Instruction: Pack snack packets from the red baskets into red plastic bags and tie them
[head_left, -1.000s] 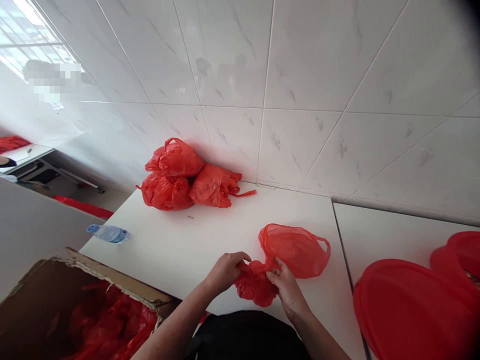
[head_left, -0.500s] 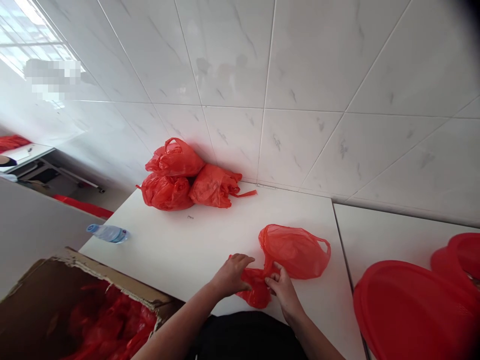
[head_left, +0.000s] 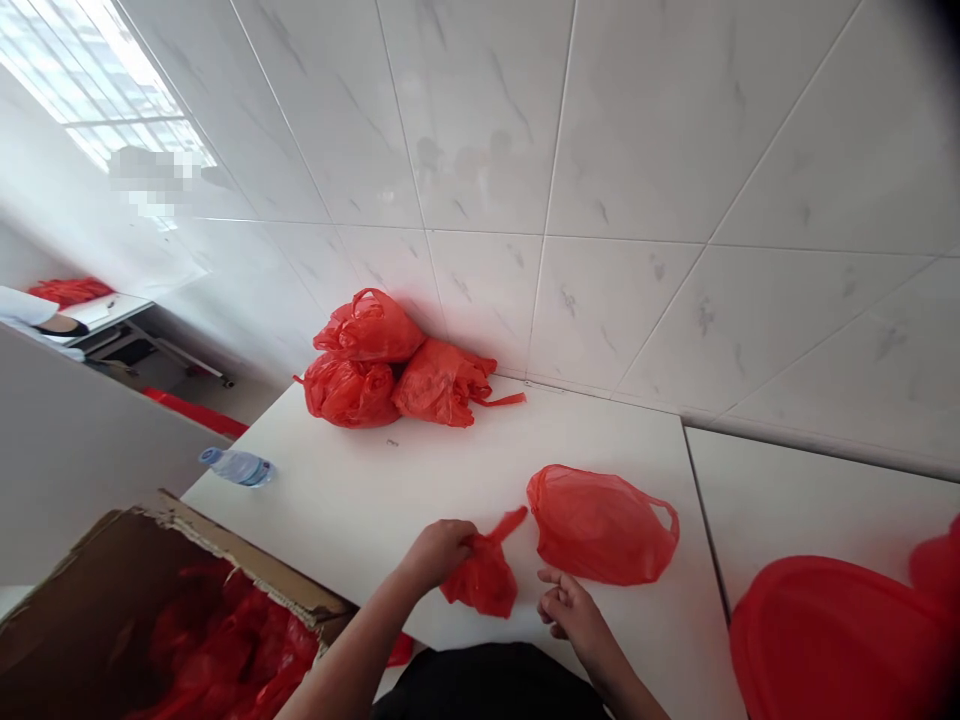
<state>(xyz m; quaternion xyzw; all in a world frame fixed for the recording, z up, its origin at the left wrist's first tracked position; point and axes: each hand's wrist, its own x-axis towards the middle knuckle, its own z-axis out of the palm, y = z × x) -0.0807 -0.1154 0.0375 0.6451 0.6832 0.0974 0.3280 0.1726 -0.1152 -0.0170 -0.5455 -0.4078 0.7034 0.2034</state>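
Observation:
My left hand is closed on the top of a small red plastic bag, whose lower part bulges and whose one handle sticks out to the right. To its right my right hand holds nothing. Its forefinger points out while the other fingers are partly curled. Just beyond that hand, a larger red plastic bag lies on its side on the white table, its loop handle toward the right. The two bags are apart.
Several filled red bags are piled against the tiled wall. A water bottle lies near the table's left edge. At lower left stands a cardboard box with red bags inside. Red tubs are at right. Far left, a person's sleeve shows.
My left hand has gripped the small bag and drawn it left, clear of the larger bag. My right hand has let go of it. The view has shifted slightly.

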